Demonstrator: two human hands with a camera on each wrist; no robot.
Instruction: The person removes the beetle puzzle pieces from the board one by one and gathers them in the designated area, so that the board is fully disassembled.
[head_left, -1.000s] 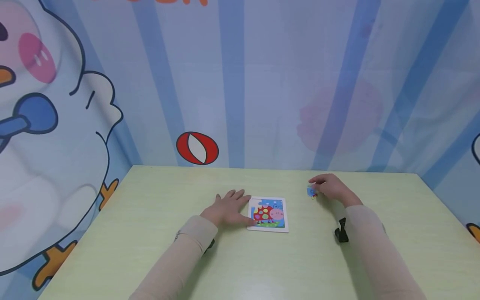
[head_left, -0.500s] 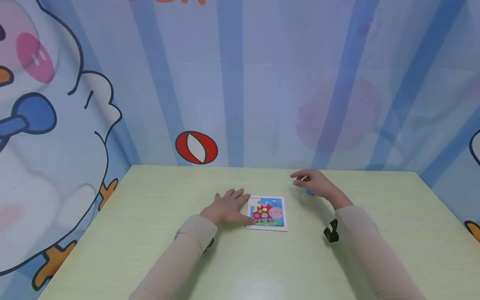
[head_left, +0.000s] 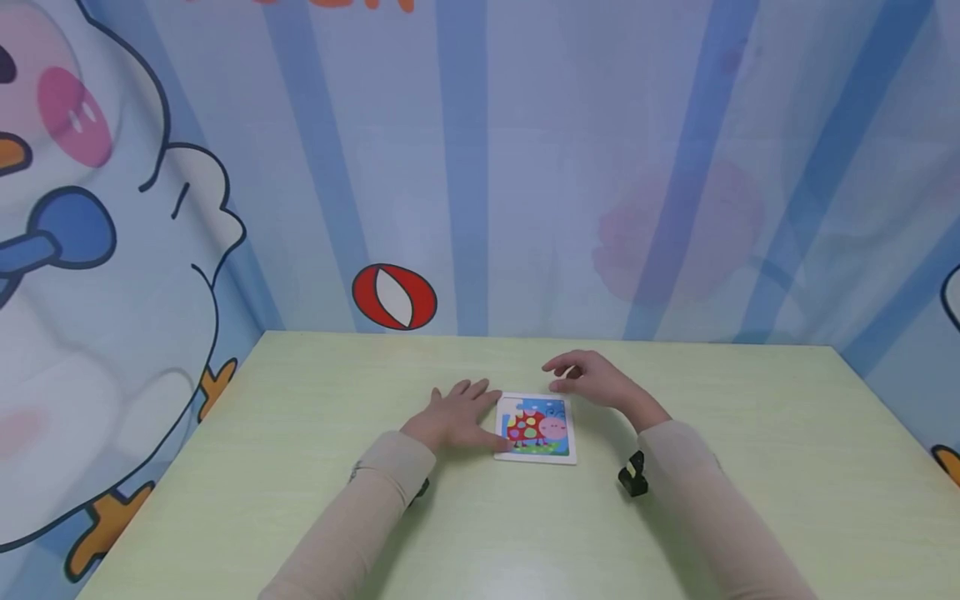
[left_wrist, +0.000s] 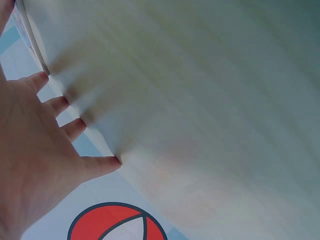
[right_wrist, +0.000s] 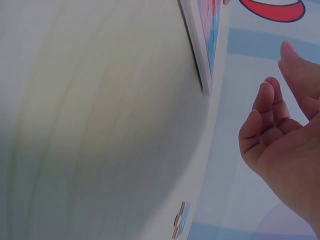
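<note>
A small framed jigsaw (head_left: 536, 429) with a spotted red ladybird lies at the middle of the table, bare white at its upper left. My left hand (head_left: 457, 417) is spread flat on its left side, thumb over the lower left edge. The left wrist view shows the hand's (left_wrist: 45, 135) straight fingers reaching to the table. Above the frame's upper right corner hovers my right hand (head_left: 600, 383), fingers bent and thumb apart from the index. In the right wrist view no piece shows in the hand (right_wrist: 280, 120); I cannot tell if it pinches one. Loose puzzle pieces (right_wrist: 181, 220) lie beyond.
The pale wooden table (head_left: 337, 375) ends at a blue striped cloth backdrop (head_left: 525, 208) with cartoon prints. A small black device (head_left: 633, 475) hangs under the right wrist.
My right hand has left the loose pieces and moved left to the jigsaw's upper right corner. Hand and forearm now cover the pieces in the head view. My left hand stays put.
</note>
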